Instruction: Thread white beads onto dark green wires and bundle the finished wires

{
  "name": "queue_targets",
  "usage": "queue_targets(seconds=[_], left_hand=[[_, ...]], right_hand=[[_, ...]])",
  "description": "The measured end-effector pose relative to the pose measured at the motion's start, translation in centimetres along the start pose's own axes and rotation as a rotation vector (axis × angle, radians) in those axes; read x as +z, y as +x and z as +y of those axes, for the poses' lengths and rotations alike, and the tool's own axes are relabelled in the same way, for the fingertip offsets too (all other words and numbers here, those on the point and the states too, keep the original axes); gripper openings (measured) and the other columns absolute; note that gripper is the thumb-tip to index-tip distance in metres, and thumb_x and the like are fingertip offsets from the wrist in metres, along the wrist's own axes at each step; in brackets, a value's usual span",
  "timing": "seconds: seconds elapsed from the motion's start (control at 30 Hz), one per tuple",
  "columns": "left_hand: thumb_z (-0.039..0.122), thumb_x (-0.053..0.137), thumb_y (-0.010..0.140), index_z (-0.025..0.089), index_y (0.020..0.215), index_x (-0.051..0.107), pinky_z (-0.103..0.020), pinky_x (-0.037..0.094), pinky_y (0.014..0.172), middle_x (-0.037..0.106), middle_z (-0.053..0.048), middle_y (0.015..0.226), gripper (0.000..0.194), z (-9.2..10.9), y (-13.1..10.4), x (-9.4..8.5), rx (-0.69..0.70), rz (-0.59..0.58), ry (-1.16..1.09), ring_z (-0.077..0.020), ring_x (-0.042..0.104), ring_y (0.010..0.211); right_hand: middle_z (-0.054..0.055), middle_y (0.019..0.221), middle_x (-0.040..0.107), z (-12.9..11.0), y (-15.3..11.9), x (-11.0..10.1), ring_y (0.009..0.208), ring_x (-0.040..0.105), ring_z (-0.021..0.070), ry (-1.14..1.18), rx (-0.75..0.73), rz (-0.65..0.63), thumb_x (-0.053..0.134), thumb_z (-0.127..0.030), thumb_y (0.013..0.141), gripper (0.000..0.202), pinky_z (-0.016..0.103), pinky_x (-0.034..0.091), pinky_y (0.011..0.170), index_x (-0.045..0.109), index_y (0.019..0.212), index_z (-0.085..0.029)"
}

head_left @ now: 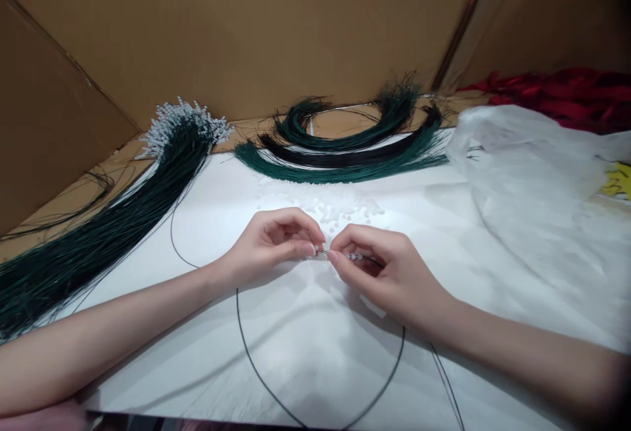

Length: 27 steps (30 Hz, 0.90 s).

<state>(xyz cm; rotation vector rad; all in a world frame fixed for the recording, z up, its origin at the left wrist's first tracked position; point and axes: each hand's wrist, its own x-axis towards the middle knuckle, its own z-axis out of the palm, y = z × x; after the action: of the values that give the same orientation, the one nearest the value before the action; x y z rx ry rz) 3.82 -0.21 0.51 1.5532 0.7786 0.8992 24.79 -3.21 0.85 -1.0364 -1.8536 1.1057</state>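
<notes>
Both hands meet over the middle of a white surface [207, 372]. Thumb and fingers of my left hand [286, 240] pinch a small white bead at a wire's tip. Close beside it, my right hand [367, 260] pinches the dark wire [241, 332], with several small white beads [353, 257] on it under the fingers. The wire hangs in a wide loop below both hands. Just beyond the fingertips lie many loose white beads [330, 201], scattered on the surface.
A thick bundle of dark green wires [123, 221] with white beaded ends lies at the left. Curved bundles of green and black wire [345, 171] lie at the back. Clear plastic [537, 201] and red material [566, 99] are at the right. Cardboard walls [256, 30] stand behind.
</notes>
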Motion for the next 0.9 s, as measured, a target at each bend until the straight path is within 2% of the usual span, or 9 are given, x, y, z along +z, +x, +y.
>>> queue_targets(seconds=[0.13,0.27,0.43,0.57,0.9], left_hand=[[0.021,0.071,0.084,0.015,0.081,0.073,-0.023,0.05,0.066,0.068,-0.005,0.08,0.007,0.21,-0.02,-0.06,0.027,-0.014,0.087,-0.0123,0.062,0.072],[0.022,0.071,0.084,0.014,0.081,0.069,-0.023,0.047,0.062,0.064,-0.003,0.076,0.008,0.2,-0.07,-0.01,0.029,-0.012,0.07,-0.0116,0.059,0.068],[0.016,0.075,0.08,0.014,0.081,0.067,-0.023,0.05,0.068,0.066,-0.003,0.081,0.008,-0.15,-0.19,-0.01,0.031,-0.021,0.024,-0.0114,0.062,0.073],[0.012,0.078,0.077,0.015,0.086,0.067,-0.021,0.054,0.07,0.067,-0.002,0.082,0.014,-0.26,-0.24,0.06,0.02,-0.015,-0.042,-0.0103,0.065,0.074],[0.012,0.078,0.077,0.015,0.085,0.068,-0.019,0.055,0.069,0.07,-0.002,0.081,0.013,-0.04,-0.24,0.11,0.023,-0.021,-0.019,-0.0103,0.067,0.073]], right_hand=[[-0.002,0.065,0.055,-0.01,0.06,0.04,0.054,0.044,0.0071,0.011,0.006,-0.003,0.057,-0.016,0.085,0.01,0.021,0.033,0.048,0.061,0.076,-0.015],[-0.002,0.063,0.052,-0.08,0.18,0.05,0.054,0.043,0.0069,0.016,-0.008,0.012,0.058,-0.016,0.085,0.01,0.021,0.033,0.049,0.061,0.075,-0.015],[-0.002,0.064,0.052,-0.02,0.19,0.09,0.054,0.043,0.0069,0.025,-0.02,0.007,0.058,-0.016,0.086,0.012,0.021,0.033,0.048,0.06,0.075,-0.015],[-0.002,0.066,0.054,0.05,0.25,0.19,0.053,0.041,0.0066,0.018,-0.028,0.003,0.058,-0.019,0.088,0.013,0.021,0.032,0.048,0.06,0.075,-0.015],[-0.001,0.065,0.054,-0.1,0.23,0.22,0.054,0.044,0.0075,0.013,-0.044,0.005,0.057,-0.019,0.087,0.014,0.021,0.033,0.048,0.06,0.074,-0.015]])
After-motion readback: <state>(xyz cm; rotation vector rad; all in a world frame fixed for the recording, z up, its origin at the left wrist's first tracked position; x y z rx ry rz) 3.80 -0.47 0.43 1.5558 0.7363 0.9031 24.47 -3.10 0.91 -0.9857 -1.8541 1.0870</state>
